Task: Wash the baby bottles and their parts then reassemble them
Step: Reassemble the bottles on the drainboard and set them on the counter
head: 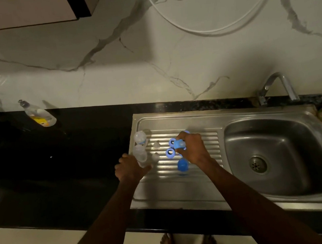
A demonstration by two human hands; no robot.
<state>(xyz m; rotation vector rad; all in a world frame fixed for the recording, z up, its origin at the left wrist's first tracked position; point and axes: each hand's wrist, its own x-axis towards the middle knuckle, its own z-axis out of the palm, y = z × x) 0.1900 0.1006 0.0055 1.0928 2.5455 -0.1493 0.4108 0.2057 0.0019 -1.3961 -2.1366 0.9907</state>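
A person is standing at a steel sink (293, 202) set in a black counter (58, 168), working over the ribbed drainboard (203, 157) to the left of the basin. The left hand (129, 168) is wrapping its fingers around the base of a clear baby bottle (141, 156) at the drainboard's left edge, with a second clear bottle (140, 137) lying just behind it. The right hand (191, 148) is gripping a blue bottle part (179, 144) above the ribs, beside two blue rings (170, 152) and a blue cap (182, 165). Two clear teats (156, 145) are sitting between the bottles and the rings. Bare ribbed steel is stretching between the right hand and the basin. A tap (282, 85) is rising behind the basin, and a dish-soap bottle (39, 116) is lying on the counter by the wall.
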